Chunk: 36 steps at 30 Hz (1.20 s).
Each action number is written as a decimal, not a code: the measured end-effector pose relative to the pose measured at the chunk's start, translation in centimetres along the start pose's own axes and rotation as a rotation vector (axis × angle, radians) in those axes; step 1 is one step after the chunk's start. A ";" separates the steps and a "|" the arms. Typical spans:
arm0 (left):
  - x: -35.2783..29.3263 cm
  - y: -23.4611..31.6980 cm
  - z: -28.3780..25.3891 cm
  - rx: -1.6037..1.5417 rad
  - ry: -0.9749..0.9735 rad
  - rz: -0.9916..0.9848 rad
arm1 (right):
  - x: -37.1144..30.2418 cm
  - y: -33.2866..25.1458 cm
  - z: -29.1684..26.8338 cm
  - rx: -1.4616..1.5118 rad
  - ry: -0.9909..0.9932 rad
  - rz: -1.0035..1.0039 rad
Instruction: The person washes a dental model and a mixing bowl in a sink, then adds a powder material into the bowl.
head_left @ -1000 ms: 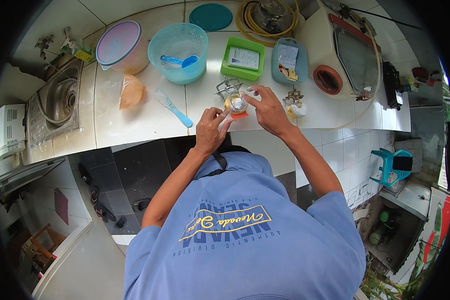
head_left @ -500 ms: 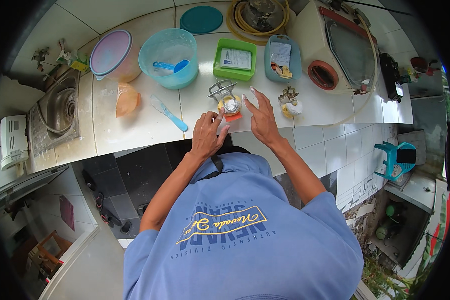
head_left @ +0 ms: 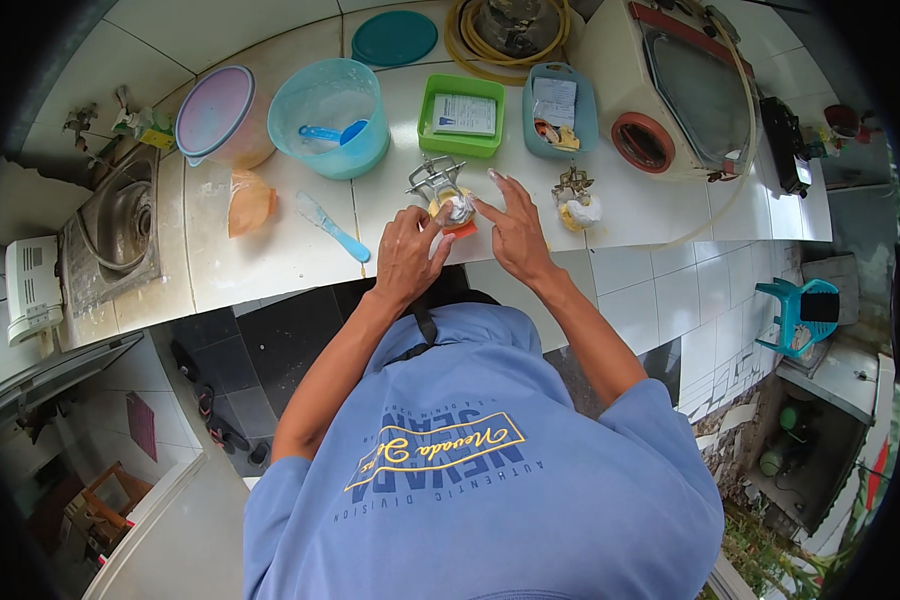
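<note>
A metal dental articulator (head_left: 434, 176) stands open on the counter, with wet white plaster (head_left: 459, 208) heaped on its yellow base. Beneath it lies a small orange-red piece (head_left: 462, 230). My left hand (head_left: 406, 252) is at its near left side, index fingertip against the plaster, thumb apart. From the right, my right hand (head_left: 519, 234) reaches in with spread fingers, its index fingertip at the plaster's edge. White smears mark my fingertips. Farther right stands a second articulator (head_left: 573, 183) with a yellow and white plaster cast (head_left: 581, 213).
Behind are a blue tub (head_left: 282, 108) with a blue scoop (head_left: 320, 132), a green tray (head_left: 480, 143) and a blue basket (head_left: 536, 145). A spatula (head_left: 335, 231) and an orange rubber bowl (head_left: 251, 204) lie left. A boxy machine (head_left: 620, 80) stands at the back right.
My right index finger has come in from the right to the plaster. My left fingers have shifted slightly over its near left edge. The view has moved a little.
</note>
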<state>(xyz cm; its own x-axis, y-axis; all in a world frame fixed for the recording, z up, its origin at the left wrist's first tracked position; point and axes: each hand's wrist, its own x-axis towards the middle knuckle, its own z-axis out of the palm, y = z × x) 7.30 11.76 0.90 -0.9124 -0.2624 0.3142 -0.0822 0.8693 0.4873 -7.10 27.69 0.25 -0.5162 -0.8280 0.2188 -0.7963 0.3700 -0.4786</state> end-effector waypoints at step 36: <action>1.2 -1.0 -0.2 -0.113 0.116 -0.100 | 4.3 -1.3 -2.5 -0.167 -0.201 -0.259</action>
<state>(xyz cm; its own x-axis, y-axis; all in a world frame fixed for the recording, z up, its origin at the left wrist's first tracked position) 6.38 10.53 0.99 -0.8488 -0.3975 0.3485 -0.1187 0.7857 0.6071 -9.02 24.73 3.97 -0.2317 -0.9634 0.1349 -0.9415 0.1872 -0.2803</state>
